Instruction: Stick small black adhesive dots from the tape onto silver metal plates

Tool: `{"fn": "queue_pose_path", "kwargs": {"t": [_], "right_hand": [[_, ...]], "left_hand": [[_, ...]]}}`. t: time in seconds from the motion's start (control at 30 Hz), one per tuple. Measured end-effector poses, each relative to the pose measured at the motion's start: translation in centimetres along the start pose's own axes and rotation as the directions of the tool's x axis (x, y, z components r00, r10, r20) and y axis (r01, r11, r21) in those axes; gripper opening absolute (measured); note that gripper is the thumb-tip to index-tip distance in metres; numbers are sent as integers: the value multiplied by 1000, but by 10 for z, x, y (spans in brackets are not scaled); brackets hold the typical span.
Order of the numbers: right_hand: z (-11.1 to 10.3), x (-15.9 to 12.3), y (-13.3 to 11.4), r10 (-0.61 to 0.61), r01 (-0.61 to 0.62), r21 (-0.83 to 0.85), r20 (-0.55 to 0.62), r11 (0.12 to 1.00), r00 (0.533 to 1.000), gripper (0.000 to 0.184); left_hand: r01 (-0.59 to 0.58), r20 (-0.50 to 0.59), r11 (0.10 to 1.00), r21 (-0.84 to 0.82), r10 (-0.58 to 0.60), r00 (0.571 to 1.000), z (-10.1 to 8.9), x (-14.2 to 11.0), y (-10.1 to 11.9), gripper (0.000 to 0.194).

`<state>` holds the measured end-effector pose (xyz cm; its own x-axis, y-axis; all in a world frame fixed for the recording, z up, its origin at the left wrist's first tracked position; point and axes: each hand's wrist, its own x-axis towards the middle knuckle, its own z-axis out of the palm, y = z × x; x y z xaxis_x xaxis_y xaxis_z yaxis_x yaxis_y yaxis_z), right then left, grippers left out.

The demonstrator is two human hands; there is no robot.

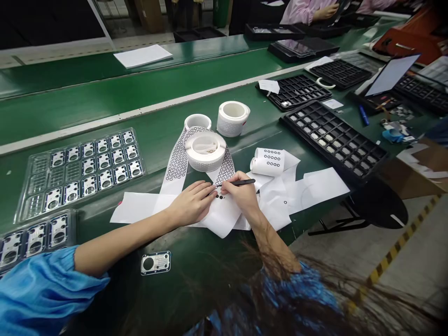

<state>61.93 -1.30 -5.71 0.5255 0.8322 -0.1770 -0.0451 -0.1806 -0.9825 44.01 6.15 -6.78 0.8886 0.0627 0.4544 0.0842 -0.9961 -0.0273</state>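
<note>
Your right hand (241, 189) was clamped on a slim black tool (242, 182), tip down at the ring-printed strip (224, 173), just beside your left hand (196, 200) — that one lay palm down over the white paper (224, 217), couldn't tell if it pinched anything. Strip sat mid-bench, white roll (205, 165) just beyond — loose metal plate (161, 263) nearer you, left of center

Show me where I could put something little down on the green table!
There's bare table between the right-hand standing roll and the large black tray, and a narrower patch between the clear tray and the ring-printed strip. It's crowded around the left hand and right hand, with white paper and a slim black tool.
</note>
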Motion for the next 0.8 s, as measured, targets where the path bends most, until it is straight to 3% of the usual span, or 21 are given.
{"fn": "queue_pose_path", "kwargs": {"t": [0.8], "right_hand": [[-2, 1, -1, 16, -18, 64, 31, 998, 999, 21]], "left_hand": [[-1, 14, 1000, -2, 1, 1000, 0, 0, -1, 28]]}}
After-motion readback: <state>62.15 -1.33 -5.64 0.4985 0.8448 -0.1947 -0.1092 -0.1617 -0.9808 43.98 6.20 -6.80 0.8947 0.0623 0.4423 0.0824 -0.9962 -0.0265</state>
